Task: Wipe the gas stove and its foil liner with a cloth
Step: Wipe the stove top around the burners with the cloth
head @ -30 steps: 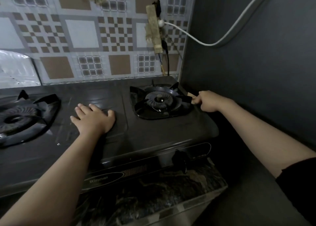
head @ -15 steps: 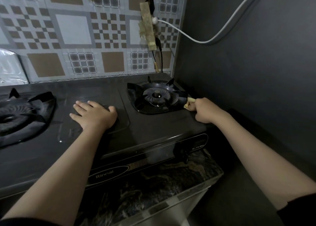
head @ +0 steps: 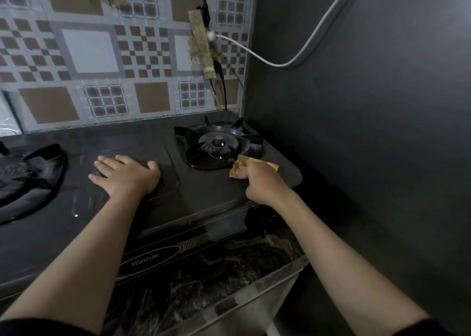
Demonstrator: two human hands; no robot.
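The right hand [head: 265, 183] has its grip closed tight on a small yellow cloth [head: 251, 166]. The cloth is pressed on the top of the gas stove [head: 204, 190], just beside the front right edge of the right burner [head: 219, 144]. The left hand [head: 125, 175] lies flat with its fingers straight, so its grip is apart and holds nothing. It rests on the stove top, to the left of the right burner, between it and the left burner [head: 28, 172].

The wiping looks like it is in the middle. The cloth is only on the corner by the right burner now. The flat part under the left hand and the side by the left burner may need wiping too, but the light is too dim to see what is clean. I cannot tell which part is the foil liner, so it seems that is left to do. The stove sits on a dark stone worktop [head: 229, 272].
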